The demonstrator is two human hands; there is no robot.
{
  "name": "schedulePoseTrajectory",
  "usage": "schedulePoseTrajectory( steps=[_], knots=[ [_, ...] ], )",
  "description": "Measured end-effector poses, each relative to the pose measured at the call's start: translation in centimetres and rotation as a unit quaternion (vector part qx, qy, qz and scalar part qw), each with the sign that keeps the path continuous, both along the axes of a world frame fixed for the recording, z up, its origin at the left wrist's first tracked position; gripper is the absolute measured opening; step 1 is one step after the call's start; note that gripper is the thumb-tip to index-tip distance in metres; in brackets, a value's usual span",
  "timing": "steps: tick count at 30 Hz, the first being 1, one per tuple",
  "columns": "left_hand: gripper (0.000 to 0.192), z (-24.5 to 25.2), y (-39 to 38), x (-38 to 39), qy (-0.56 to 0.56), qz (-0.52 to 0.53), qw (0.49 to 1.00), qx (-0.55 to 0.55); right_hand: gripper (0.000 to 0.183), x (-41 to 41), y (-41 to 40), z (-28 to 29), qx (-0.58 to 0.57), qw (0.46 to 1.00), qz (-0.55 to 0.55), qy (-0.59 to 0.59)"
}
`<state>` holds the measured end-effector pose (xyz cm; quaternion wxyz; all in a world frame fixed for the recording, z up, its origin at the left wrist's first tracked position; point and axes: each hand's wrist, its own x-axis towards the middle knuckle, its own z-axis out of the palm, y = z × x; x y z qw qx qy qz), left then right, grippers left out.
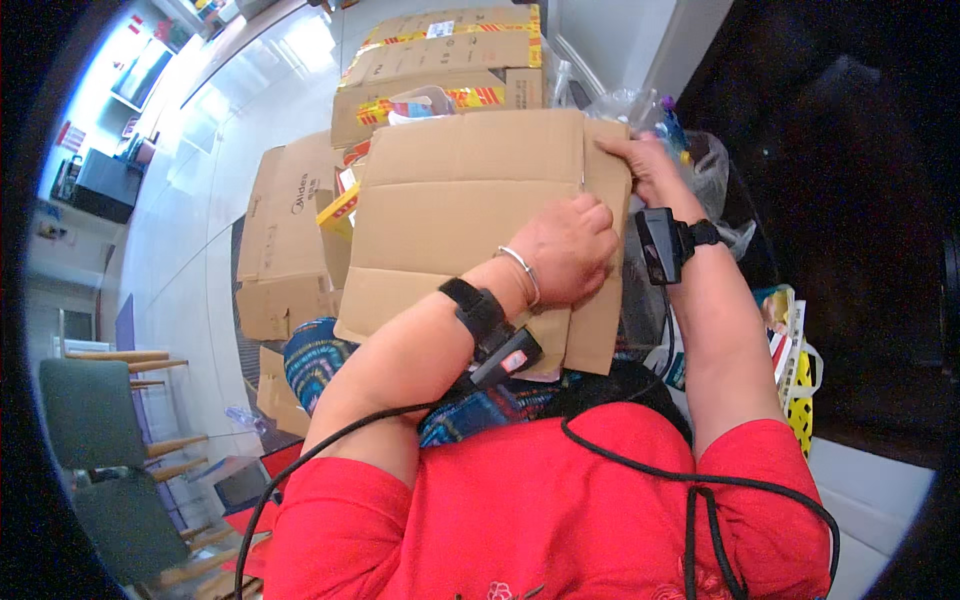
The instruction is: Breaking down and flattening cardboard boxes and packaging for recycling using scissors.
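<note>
A flattened piece of brown cardboard point(450, 217) with fold lines lies before me, over my lap. My right hand point(645, 161) grips its upper right edge, thumb on the near face and fingers mostly hidden behind. My left hand point(574, 244) is curled over the right part, beside the long crease that sets off a narrow side flap point(604, 180). Its fingertips are turned away from view, so whether they pinch the cardboard cannot be told. A silver bracelet point(525, 274) circles the left wrist, and both forearms carry black strapped devices.
Beyond the cardboard stands a large taped carton point(442, 52). Another carton, marked Midea point(277, 217), is at the left, with a yellow box point(341, 210) beside it. Clear plastic bags point(709, 172) lie right; a paper bag point(802, 390) stands below them. Green chairs point(90, 412) are far left. Black cables cross my arms.
</note>
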<state>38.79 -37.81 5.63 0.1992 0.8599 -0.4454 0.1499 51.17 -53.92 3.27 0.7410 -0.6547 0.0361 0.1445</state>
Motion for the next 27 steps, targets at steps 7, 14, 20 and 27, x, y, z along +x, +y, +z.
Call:
schedulePoseTrajectory(
  steps=[7,14,20,27],
  knots=[
    [0.013,0.2,0.1,-0.2,-0.02,-0.011,1.0,-0.003,0.063,6.8,3.3,6.3,-0.404,0.858,0.201,-0.245],
    [0.013,-0.2,0.7,-1.0,0.013,-0.038,0.998,-0.049,0.064,7.6,6.0,6.5,-0.561,0.672,0.447,-0.185],
    [0.014,1.0,5.4,-3.2,-0.036,0.061,0.975,-0.211,0.051,4.3,1.7,10.9,-0.374,0.854,0.312,-0.183],
    [0.057,1.6,17.5,-7.0,-0.146,0.497,0.785,-0.34,0.058,2.7,-1.8,17.1,-0.145,0.948,0.22,-0.181]
  ],
)
